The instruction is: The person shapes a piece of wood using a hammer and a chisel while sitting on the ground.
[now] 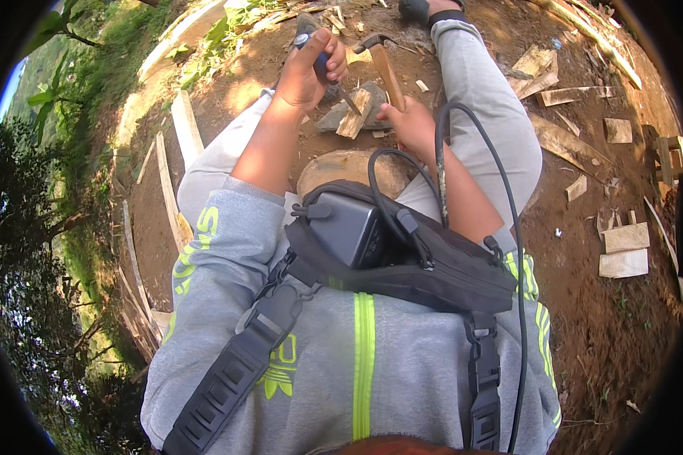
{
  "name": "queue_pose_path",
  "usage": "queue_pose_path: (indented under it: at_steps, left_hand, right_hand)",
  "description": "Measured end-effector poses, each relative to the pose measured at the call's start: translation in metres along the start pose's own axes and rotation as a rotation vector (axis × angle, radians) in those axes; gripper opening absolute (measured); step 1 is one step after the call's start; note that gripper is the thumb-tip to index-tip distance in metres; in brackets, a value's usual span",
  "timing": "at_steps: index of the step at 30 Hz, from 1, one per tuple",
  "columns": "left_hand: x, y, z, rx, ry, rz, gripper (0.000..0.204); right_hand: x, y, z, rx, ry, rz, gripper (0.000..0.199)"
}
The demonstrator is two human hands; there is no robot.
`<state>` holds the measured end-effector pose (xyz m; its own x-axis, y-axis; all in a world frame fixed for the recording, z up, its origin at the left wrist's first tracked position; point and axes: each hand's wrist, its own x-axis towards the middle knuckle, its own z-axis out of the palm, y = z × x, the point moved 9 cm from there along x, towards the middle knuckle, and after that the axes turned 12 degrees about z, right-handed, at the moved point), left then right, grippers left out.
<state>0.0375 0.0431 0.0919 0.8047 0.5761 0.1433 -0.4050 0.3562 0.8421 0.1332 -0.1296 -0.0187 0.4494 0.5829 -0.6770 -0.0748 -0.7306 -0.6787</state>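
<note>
My left hand is wrapped round the blue handle of a screwdriver-like tool. Its thin metal shaft slants down, with the tip at a small split wood block; whether it has bitten in, I cannot tell. That block lies on a flat grey stone on the ground between my legs. In my right hand is the wooden handle of a hammer. The hammer's dark metal head is raised, to the right of the tool and apart from it.
A round cut log stands just in front of me. Over my lap hangs a black waist bag with a looping black cable. Wood offcuts and planks lie on the bare soil to both sides.
</note>
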Motion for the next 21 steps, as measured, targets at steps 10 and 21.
queue_pose_path:
  at_steps: [10,21]
  left_hand:
    - [0.018,-0.013,0.031,0.429,-0.089,-0.108,0.049]
    - [-0.018,0.006,0.052,0.814,0.069,0.043,0.048]
  right_hand:
    - [-0.009,-0.011,-0.030,0.227,0.005,0.013,0.035]
    - [-0.067,-0.031,-0.078,0.303,0.186,-0.033,0.030]
